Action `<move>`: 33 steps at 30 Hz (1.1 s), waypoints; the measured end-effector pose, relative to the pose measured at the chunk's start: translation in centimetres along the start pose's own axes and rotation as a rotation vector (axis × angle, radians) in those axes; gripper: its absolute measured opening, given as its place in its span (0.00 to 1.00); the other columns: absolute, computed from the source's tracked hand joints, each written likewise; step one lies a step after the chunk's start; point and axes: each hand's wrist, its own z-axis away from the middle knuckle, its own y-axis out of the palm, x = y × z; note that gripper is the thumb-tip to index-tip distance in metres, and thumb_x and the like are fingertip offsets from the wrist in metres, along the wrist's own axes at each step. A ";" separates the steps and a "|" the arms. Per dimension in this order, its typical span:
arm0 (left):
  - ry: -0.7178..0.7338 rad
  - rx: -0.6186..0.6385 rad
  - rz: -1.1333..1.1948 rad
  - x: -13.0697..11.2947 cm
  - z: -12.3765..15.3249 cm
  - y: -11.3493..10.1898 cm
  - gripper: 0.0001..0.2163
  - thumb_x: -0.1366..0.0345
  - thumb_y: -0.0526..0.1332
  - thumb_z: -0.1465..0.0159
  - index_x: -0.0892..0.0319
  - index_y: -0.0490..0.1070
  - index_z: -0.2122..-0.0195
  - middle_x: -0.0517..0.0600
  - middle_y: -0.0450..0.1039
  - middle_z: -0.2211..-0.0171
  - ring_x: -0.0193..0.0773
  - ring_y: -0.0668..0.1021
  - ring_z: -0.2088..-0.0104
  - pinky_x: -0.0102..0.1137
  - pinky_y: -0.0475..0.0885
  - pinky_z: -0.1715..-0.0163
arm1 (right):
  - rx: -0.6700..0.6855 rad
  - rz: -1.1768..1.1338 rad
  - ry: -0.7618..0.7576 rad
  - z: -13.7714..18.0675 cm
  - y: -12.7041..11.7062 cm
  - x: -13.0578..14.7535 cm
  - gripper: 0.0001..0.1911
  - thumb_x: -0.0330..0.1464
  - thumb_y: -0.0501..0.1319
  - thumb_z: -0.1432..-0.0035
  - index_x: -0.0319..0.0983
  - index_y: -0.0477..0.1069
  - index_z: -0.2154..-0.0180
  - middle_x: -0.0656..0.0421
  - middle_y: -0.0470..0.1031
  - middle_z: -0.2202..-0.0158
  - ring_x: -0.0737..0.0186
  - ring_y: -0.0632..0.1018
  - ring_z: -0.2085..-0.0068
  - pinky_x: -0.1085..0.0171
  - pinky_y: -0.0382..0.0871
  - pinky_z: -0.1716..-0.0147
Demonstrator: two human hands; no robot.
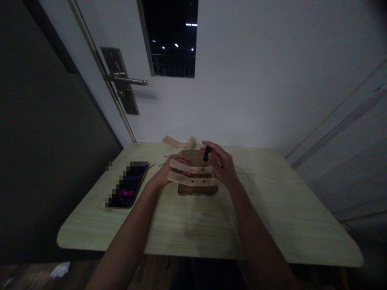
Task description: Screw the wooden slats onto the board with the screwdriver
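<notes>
My left hand (167, 171) is closed on the left part of a pale wooden frame (179, 177) with two bent side strips and dark holes in the nearer one. Between the fingers of my right hand (223, 164) is a small screwdriver (207, 153) with a black handle. It is tilted, its lower end at the far strip; whether it sits in a screw is too small to tell. Beneath the frame lies a brown cardboard piece (198, 191), its near edge worn.
Further back, by the white door (242, 80), lies another bent wooden piece (178, 142). A phone (130, 187) with a lit screen rests at the left of the pale wood-grain table (193, 233). Several thin metal pieces (161, 164) lie left of the cardboard.
</notes>
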 end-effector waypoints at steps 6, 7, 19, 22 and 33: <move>0.029 -0.010 -0.033 0.4 0.0 -0.1 0.20 0.58 0.79 0.54 0.58 0.80 0.62 0.52 0.76 0.57 0.42 0.77 0.54 0.37 0.71 0.46 | -0.021 -0.009 0.065 -0.2 0.3 -0.1 0.19 0.40 0.60 0.35 0.45 0.71 0.43 0.54 0.80 0.50 0.59 0.83 0.56 0.57 0.81 0.55; 0.025 -0.010 -0.032 0.3 0.0 -0.1 0.20 0.58 0.79 0.54 0.58 0.80 0.63 0.52 0.76 0.58 0.42 0.77 0.54 0.38 0.70 0.45 | -0.032 -0.010 0.080 -0.2 0.4 -0.1 0.21 0.40 0.61 0.36 0.45 0.71 0.43 0.55 0.80 0.50 0.59 0.83 0.56 0.57 0.81 0.55; -0.043 -0.002 0.010 -0.4 -0.1 0.0 0.20 0.60 0.79 0.55 0.60 0.79 0.63 0.52 0.77 0.59 0.42 0.79 0.58 0.36 0.74 0.53 | -0.170 0.079 0.087 -0.2 0.2 -0.2 0.16 0.38 0.71 0.47 0.45 0.74 0.56 0.63 0.79 0.65 0.65 0.80 0.67 0.61 0.78 0.64; -0.032 0.027 0.000 -0.6 -0.2 0.0 0.19 0.59 0.78 0.54 0.60 0.79 0.64 0.52 0.77 0.59 0.42 0.79 0.58 0.36 0.74 0.52 | -0.187 0.097 0.064 -0.2 0.2 0.0 0.15 0.38 0.71 0.47 0.44 0.74 0.57 0.62 0.79 0.63 0.65 0.80 0.66 0.62 0.78 0.64; 0.002 -0.022 -0.010 0.5 -0.1 0.0 0.19 0.60 0.79 0.56 0.57 0.80 0.64 0.52 0.77 0.59 0.42 0.77 0.56 0.37 0.74 0.49 | -0.075 0.004 0.085 -0.1 0.4 0.5 0.15 0.40 0.63 0.37 0.44 0.74 0.50 0.57 0.80 0.55 0.63 0.83 0.58 0.60 0.81 0.57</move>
